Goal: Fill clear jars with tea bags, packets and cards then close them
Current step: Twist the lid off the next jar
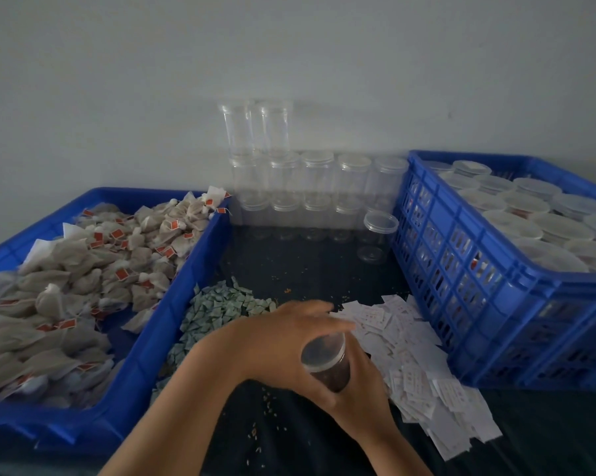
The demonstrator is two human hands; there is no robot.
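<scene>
Hands, lower centre: left hand point(283, 338) & right hand point(362, 396) grasp 1 filled, lidded jar point(325, 359); crate point(461, 269) at right looks near full; empties point(317, 187) remain.

left hand point(283, 338) over, right hand point(362, 396) under, both gripping jar point(325, 355)

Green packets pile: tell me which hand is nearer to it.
Left. The left hand lies against the green packets, its wrist overlapping their near edge. The right hand grips the jar from below, farther right, beside the white cards.
</scene>
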